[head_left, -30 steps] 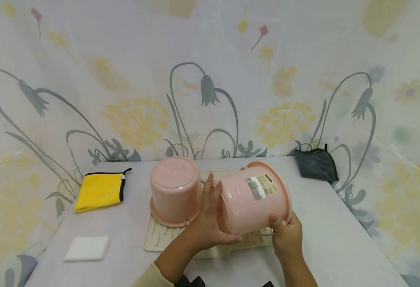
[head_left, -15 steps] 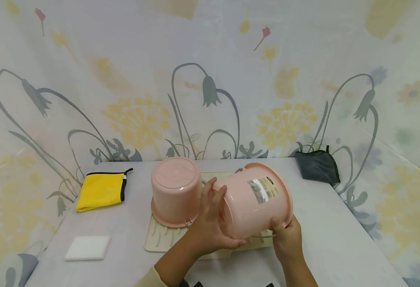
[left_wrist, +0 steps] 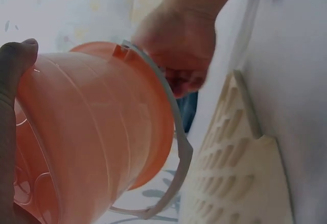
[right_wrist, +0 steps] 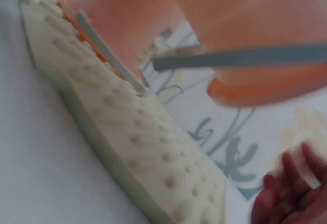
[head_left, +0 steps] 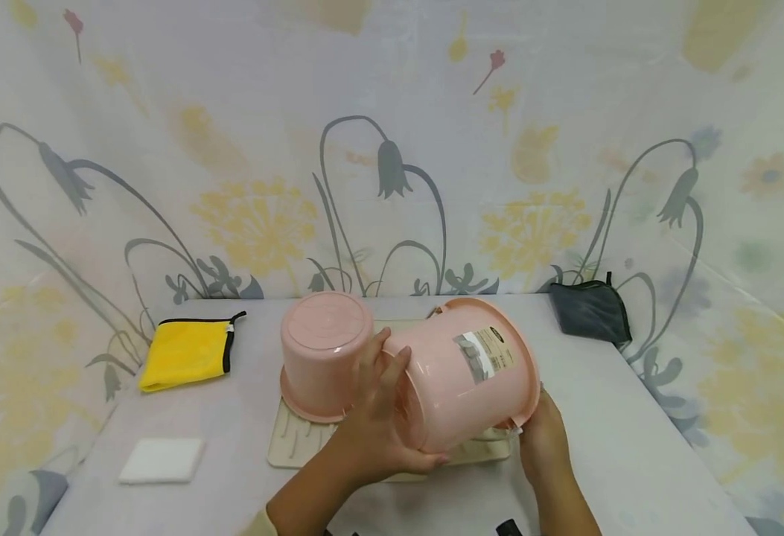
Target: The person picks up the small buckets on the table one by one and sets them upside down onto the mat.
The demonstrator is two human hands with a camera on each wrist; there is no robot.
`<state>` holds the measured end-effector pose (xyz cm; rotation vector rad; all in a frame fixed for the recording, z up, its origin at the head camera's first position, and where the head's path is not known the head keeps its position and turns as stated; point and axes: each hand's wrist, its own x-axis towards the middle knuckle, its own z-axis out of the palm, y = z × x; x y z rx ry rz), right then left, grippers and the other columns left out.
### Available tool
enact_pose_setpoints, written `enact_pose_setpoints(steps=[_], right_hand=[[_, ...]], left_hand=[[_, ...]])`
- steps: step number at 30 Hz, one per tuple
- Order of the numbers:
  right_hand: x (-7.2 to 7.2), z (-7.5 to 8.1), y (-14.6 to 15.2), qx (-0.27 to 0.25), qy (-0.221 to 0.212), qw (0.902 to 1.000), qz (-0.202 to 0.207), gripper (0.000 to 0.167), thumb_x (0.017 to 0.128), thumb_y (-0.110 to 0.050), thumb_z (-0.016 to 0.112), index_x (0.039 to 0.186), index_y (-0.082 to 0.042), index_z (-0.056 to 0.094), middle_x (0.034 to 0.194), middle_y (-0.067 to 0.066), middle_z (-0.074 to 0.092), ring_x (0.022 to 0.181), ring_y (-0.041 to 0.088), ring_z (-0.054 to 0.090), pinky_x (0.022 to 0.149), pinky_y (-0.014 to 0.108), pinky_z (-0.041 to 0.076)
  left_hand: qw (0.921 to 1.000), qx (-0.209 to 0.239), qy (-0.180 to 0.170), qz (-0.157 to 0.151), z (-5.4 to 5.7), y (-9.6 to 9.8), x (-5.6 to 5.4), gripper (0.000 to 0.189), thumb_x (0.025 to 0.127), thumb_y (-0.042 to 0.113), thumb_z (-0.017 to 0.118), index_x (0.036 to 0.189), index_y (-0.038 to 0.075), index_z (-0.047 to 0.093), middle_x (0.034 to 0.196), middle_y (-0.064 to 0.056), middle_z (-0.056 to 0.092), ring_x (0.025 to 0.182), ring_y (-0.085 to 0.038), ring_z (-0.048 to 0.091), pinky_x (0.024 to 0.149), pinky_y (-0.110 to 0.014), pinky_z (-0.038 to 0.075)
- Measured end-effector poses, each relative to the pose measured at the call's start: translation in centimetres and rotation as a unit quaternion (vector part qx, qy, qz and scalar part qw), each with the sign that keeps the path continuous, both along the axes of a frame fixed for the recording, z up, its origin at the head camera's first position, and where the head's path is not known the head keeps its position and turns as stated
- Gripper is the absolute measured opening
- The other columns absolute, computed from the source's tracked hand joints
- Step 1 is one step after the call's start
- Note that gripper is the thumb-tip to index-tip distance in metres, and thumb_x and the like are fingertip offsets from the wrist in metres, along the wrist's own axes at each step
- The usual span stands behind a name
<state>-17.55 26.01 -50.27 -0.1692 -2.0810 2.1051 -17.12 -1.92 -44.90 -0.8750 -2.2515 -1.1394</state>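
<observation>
A pink bucket (head_left: 441, 398) with a paper label lies tilted on its side in the air, its mouth facing right. My left hand (head_left: 371, 432) grips it by the base, thumb below and fingers spread over the far side. Close by the rim is my right hand (head_left: 544, 435), partly hidden behind it in the head view. In the right wrist view that hand (right_wrist: 296, 188) is blurred, apart from the rim, fingers loosely bent. The bucket's grey handle (left_wrist: 181, 157) hangs down. A second pink bucket (head_left: 324, 350) stands upside down on a cream ridged drainer mat (head_left: 298, 443).
A folded yellow cloth pouch (head_left: 187, 353) lies at the back left, with a white sponge block (head_left: 161, 460) in front of it. The dark zipped pouch (head_left: 591, 311) is at the back right. A floral curtain (head_left: 392, 223) rises behind the table.
My right hand has let go of the rim, its thumb no longer on the bucket's side. The held bucket has shifted slightly left and turned a little, bringing a handle joint into view.
</observation>
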Motion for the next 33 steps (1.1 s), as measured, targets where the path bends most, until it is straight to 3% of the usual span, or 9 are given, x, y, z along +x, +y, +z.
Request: enact_pose_setpoints(steps=[2, 5, 7, 10, 13, 16, 20, 28, 33], right_hand=[[-0.3, -0.1, 0.6, 0.111, -0.092, 0.9896, -0.008, 0.054, 0.111, -0.052, 0.039, 0.138, -0.009, 0.058, 0.117, 0.004, 0.067, 0.106, 0.020, 0.061, 0.085, 0.033, 0.053], [-0.6, -0.6, 1.4, 0.290, -0.155, 0.9438, 0.038, 0.044, 0.106, -0.036, 0.057, 0.136, -0.004, 0.060, 0.119, 0.017, 0.068, 0.103, 0.032, 0.065, 0.080, 0.046, 0.055], [-0.5, -1.1, 1.8, 0.372, -0.148, 0.9136, 0.072, 0.041, 0.100, -0.033, 0.068, 0.128, -0.004, 0.064, 0.115, 0.018, 0.067, 0.099, 0.032, 0.064, 0.077, 0.045, 0.054], [-0.3, -1.5, 2.1, 0.433, -0.106, 0.8877, 0.114, 0.048, 0.092, -0.038, 0.079, 0.125, -0.006, 0.065, 0.123, 0.016, 0.064, 0.109, 0.036, 0.061, 0.088, 0.052, 0.053], [0.3, -1.7, 2.0, 0.492, -0.070, 0.8564, 0.140, 0.068, 0.092, -0.050, 0.077, 0.142, -0.008, 0.060, 0.147, 0.020, 0.058, 0.131, 0.049, 0.051, 0.102, 0.068, 0.043], [0.9, -1.8, 1.9, 0.522, -0.081, 0.8356, 0.151, 0.084, 0.091, -0.061, 0.072, 0.157, -0.013, 0.048, 0.163, 0.016, 0.045, 0.144, 0.056, 0.036, 0.097, 0.078, 0.038], [1.2, -2.1, 1.9, 0.533, -0.115, 0.8271, 0.138, 0.099, 0.085, -0.071, 0.072, 0.162, -0.019, 0.040, 0.166, 0.012, 0.041, 0.148, 0.057, 0.024, 0.089, 0.077, 0.036], [1.0, -2.7, 2.3, 0.510, -0.094, 0.8457, 0.127, 0.102, 0.078, -0.068, 0.080, 0.159, -0.017, 0.044, 0.161, 0.015, 0.047, 0.150, 0.057, 0.023, 0.102, 0.081, 0.017], [0.9, -2.9, 2.6, 0.502, -0.077, 0.8512, 0.133, 0.103, 0.078, -0.066, 0.081, 0.159, -0.014, 0.045, 0.160, 0.018, 0.048, 0.150, 0.061, 0.023, 0.108, 0.087, 0.004]], left_hand=[[1.0000, -0.007, -0.001, 0.000, 0.6, -0.4, 0.1, 0.145, 0.046, 0.048, 0.104, 0.163, 0.029, 0.022, 0.173, -0.013, 0.004, 0.157, -0.036, 0.018, 0.107, -0.060, 0.049], [0.9999, -0.015, -0.001, 0.006, 1.5, -0.9, 0.4, 0.144, 0.046, 0.049, 0.104, 0.163, 0.030, 0.022, 0.173, -0.012, 0.004, 0.157, -0.035, 0.017, 0.107, -0.059, 0.050], [0.9995, -0.023, -0.007, 0.018, 2.4, -1.1, 0.7, 0.143, 0.047, 0.050, 0.104, 0.163, 0.031, 0.022, 0.173, -0.011, 0.004, 0.157, -0.034, 0.017, 0.107, -0.058, 0.050], [0.9984, -0.035, -0.026, 0.037, 3.8, -1.4, 0.9, 0.142, 0.047, 0.053, 0.102, 0.163, 0.034, 0.023, 0.173, -0.008, 0.004, 0.157, -0.035, 0.014, 0.108, -0.060, 0.047], [0.9962, -0.051, -0.047, 0.053, 5.2, -1.7, 0.8, 0.141, 0.048, 0.055, 0.101, 0.164, 0.039, 0.022, 0.174, -0.005, 0.003, 0.156, -0.036, 0.012, 0.109, -0.062, 0.044], [0.9947, -0.063, -0.058, 0.057, 6.2, -1.9, 0.4, 0.140, 0.049, 0.055, 0.101, 0.164, 0.041, 0.021, 0.173, -0.006, 0.005, 0.156, -0.038, 0.011, 0.110, -0.063, 0.042], [0.9918, -0.079, -0.079, 0.061, 7.4, -1.9, -0.3, 0.137, 0.053, 0.055, 0.099, 0.164, 0.043, 0.020, 0.174, -0.006, 0.005, 0.156, -0.038, 0.010, 0.111, -0.064, 0.041], [0.9802, -0.126, -0.135, 0.072, 9.6, -1.2, -1.7, 0.130, 0.059, 0.061, 0.095, 0.162, 0.054, 0.016, 0.174, 0.003, 0.005, 0.157, -0.036, 0.010, 0.106, -0.069, 0.042], [0.9760, -0.159, -0.129, 0.074, 11.0, -0.9, -2.8, 0.128, 0.060, 0.067, 0.092, 0.162, 0.056, 0.015, 0.174, 0.005, 0.004, 0.157, -0.035, 0.011, 0.100, -0.068, 0.043]])
